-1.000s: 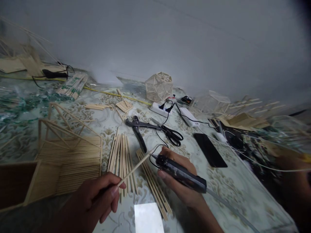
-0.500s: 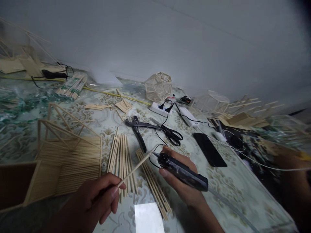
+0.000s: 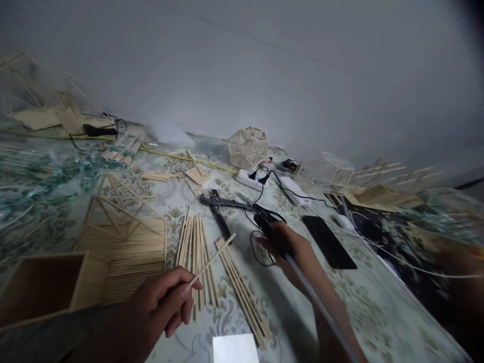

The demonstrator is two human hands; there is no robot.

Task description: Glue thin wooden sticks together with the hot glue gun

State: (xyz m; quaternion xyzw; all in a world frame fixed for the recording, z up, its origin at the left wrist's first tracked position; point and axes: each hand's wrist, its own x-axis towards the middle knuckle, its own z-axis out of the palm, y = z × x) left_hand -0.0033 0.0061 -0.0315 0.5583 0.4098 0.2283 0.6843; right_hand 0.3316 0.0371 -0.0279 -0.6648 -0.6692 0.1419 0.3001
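My left hand pinches a thin wooden stick between thumb and fingers, its free end slanting up to the right. Wrapped in my right hand is a black hot glue gun, partly hidden by the fingers, with a clear glue stick trailing from its back. The gun's front lies over the handles of black scissors. Loose wooden sticks lie in two bundles, one beyond my left hand and one between the hands. A white card lies at the front.
Left stands a stick-built model with an open box. Black cutters, a power strip with cords and a phone lie ahead. A stick polyhedron stands by the wall. A blurred arm shows far right.
My right hand has drawn the glue gun away from the stick's tip, up and to the right, turning it. The left hand still holds the stick. The view has shifted slightly.
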